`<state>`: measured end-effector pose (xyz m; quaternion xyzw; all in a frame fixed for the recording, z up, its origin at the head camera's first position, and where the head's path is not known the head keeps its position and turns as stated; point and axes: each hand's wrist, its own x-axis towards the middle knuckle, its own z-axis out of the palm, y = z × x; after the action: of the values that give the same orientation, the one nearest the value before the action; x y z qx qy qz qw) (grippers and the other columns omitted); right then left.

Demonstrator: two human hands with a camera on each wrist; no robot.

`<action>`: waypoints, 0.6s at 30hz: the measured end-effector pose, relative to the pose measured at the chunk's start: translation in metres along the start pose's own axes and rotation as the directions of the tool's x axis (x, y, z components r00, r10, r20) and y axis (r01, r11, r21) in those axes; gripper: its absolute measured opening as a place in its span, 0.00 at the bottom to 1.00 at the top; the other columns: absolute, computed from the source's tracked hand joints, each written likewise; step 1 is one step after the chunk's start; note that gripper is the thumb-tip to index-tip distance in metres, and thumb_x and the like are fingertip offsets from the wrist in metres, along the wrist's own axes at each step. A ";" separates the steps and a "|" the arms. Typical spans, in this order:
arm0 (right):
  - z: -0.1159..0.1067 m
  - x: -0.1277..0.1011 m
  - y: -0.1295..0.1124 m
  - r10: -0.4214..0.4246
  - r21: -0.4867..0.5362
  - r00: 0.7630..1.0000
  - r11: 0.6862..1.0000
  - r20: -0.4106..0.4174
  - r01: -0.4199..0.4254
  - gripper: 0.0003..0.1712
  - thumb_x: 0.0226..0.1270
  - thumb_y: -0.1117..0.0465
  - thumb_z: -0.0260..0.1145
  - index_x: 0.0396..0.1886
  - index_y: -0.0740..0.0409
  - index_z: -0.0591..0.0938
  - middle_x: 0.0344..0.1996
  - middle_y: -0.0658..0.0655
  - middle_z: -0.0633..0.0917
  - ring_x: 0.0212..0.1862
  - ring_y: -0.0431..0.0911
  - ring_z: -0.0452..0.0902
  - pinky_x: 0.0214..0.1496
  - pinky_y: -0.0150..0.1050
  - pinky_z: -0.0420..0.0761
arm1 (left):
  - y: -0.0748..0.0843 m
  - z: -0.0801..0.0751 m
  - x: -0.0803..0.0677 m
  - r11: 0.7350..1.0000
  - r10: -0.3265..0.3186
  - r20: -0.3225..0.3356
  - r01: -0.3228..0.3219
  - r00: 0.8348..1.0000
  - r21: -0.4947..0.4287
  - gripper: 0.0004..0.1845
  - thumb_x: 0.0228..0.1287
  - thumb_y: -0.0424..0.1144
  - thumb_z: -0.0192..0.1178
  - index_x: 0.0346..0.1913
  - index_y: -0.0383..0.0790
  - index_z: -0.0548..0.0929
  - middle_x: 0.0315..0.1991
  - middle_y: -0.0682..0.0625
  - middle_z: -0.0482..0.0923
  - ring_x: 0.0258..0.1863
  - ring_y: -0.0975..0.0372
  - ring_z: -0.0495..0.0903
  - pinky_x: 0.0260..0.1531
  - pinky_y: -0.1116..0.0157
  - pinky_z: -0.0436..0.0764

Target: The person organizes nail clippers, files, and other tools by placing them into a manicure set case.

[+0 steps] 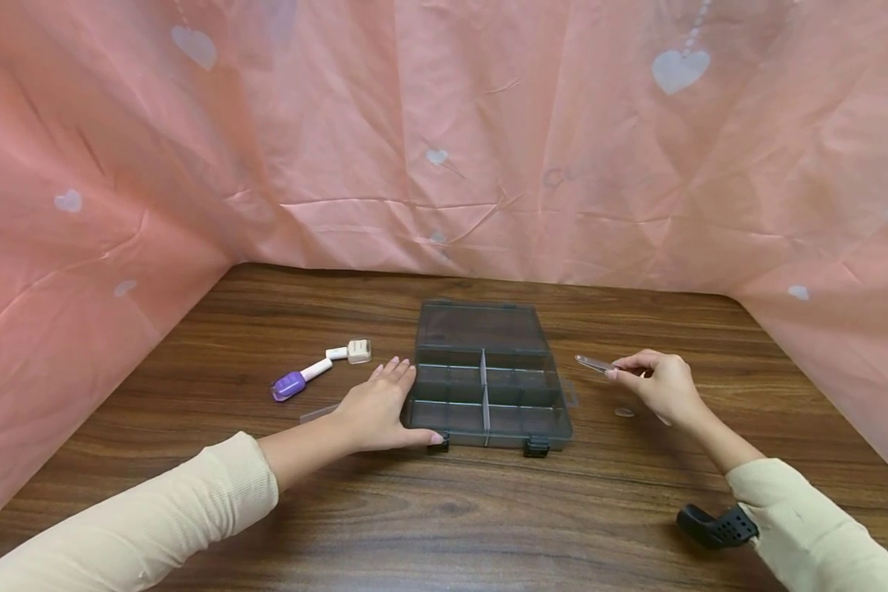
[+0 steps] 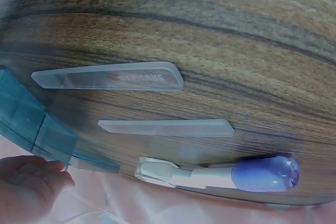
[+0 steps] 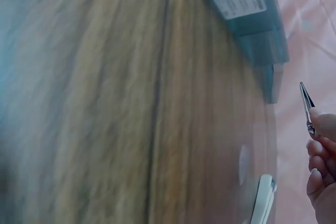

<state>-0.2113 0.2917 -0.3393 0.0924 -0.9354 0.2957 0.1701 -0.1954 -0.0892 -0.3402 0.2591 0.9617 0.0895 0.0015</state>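
A grey translucent compartment box (image 1: 451,415) lies with its lid (image 1: 481,325) swung back. My left hand (image 1: 376,411) rests at the box's left side, fingers extended and thumb by a front latch; the left wrist view shows this hand (image 2: 34,187) beside the box wall. To the right of the box, my right hand (image 1: 662,386) pinches a metal nail clipper (image 1: 595,364) above the table. Its lever and jaw end show in the right wrist view, where the hand (image 3: 325,156) is partly cut off.
Left of the box lie a purple nail polish bottle (image 1: 289,386) and a cream one (image 1: 358,352). Two clear flat strips, one lettered (image 2: 110,76) and one plain (image 2: 165,127), lie near them. On the right are a small clear piece (image 1: 624,412) and a whitish tool (image 3: 262,200).
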 end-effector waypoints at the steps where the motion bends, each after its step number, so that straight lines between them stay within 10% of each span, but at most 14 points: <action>1: 0.000 0.001 -0.002 0.003 0.003 1.000 1.000 0.003 -0.003 0.11 0.55 0.61 0.70 0.32 0.66 0.86 0.27 0.59 0.84 0.20 0.33 0.66 0.19 0.29 0.67 | 0.000 0.000 0.000 1.000 0.000 0.002 0.000 1.000 -0.001 0.55 0.46 0.71 0.58 0.65 0.27 0.63 0.67 0.33 0.60 0.69 0.45 0.57 0.68 0.52 0.60; 18: 0.008 0.021 -0.032 -0.014 0.151 0.990 0.988 0.139 -0.007 0.12 0.58 0.61 0.68 0.37 0.67 0.85 0.31 0.61 0.84 0.26 0.35 0.72 0.25 0.28 0.73 | 0.001 -0.001 -0.001 1.000 0.002 0.013 -0.002 1.000 -0.002 0.55 0.47 0.71 0.58 0.65 0.26 0.63 0.67 0.33 0.60 0.70 0.45 0.56 0.68 0.52 0.58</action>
<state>-0.2241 0.2596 -0.3203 0.1272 -0.9197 0.3584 0.0973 -0.1947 -0.0891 -0.3390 0.2605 0.9614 0.0887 0.0080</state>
